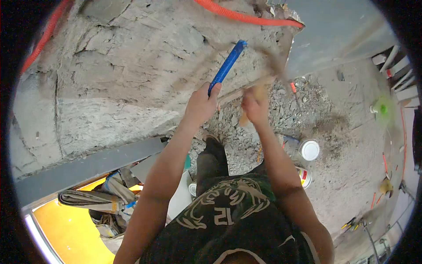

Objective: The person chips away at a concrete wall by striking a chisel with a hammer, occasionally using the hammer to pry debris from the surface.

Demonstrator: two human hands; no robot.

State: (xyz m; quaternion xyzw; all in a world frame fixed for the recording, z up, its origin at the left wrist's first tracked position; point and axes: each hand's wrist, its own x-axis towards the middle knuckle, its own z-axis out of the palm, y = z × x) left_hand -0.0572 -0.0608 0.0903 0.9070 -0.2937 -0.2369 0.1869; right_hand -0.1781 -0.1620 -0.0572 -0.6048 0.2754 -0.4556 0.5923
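Note:
My left hand [202, 104] is closed around the lower end of a blue chisel [229, 64], a long straight bar that slants up and to the right in front of the rough, chipped wall [132, 75]. To its right, my right hand [255, 106] grips the pale wooden handle of a hammer [264, 83]. The hammer's head is smeared by motion and shows to the right of the chisel's upper end. Both hands are held at about chest height, apart from each other.
Rubble [237, 147] covers the floor by the wall's foot and my shoe. A white-lidded bucket [310, 150] and another bucket [304, 176] stand to the right. Orange corrugated conduit [250, 17] crosses the wall top. Folded sacks [90, 199] lie at lower left.

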